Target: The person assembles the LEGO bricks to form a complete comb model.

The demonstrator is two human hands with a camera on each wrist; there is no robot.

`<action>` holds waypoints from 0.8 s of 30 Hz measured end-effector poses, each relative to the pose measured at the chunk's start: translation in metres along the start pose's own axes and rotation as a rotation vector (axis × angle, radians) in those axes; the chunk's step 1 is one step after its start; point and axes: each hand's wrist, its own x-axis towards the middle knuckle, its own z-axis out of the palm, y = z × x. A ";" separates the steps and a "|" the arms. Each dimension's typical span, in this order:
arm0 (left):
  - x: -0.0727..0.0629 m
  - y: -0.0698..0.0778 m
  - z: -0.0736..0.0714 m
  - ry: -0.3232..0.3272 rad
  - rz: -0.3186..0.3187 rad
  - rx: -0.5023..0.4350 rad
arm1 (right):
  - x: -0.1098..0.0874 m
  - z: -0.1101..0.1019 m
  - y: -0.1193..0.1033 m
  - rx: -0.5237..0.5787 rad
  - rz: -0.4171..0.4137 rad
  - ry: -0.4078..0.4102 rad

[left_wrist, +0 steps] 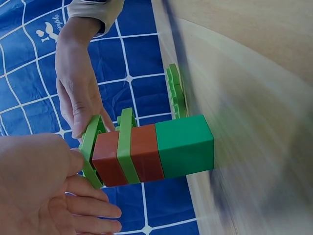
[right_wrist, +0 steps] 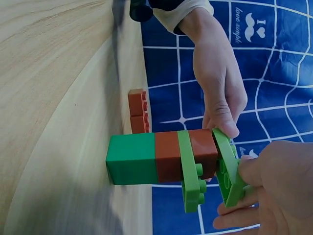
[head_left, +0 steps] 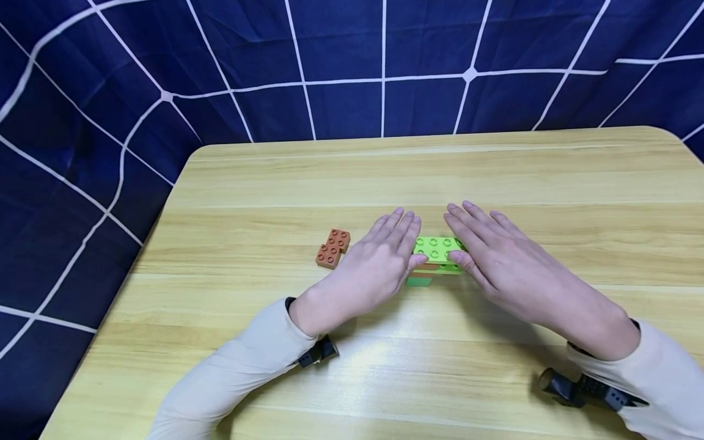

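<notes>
A toy building-brick stack stands upright on the table. Its dark green block (left_wrist: 185, 147) is at the bottom, followed by a reddish-brown brick (left_wrist: 146, 154), a light green brick (left_wrist: 127, 152) and another reddish-brown brick (left_wrist: 107, 159). On top, a longer light green brick (head_left: 436, 249) sits slightly tilted, with a narrow gap under part of it. My left hand (head_left: 379, 263) pinches its left end between thumb and forefinger, other fingers stretched forward. At the right end, my right hand (head_left: 508, 266) pinches it likewise.
Two reddish-brown bricks (head_left: 331, 252) lie touching, left of my left hand. Another light green piece (left_wrist: 175, 90) rests on the table beyond the stack in the left wrist view. A dark blue cloth with white lines (head_left: 346, 61) hangs behind the wooden table (head_left: 308, 183).
</notes>
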 end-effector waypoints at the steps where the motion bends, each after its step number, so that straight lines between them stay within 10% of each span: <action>1: 0.000 0.000 0.000 0.002 0.000 0.002 | 0.000 0.000 0.000 -0.002 0.002 -0.002; 24: 0.000 0.000 0.000 -0.005 0.010 0.006 | 0.001 0.001 -0.001 -0.013 0.012 -0.023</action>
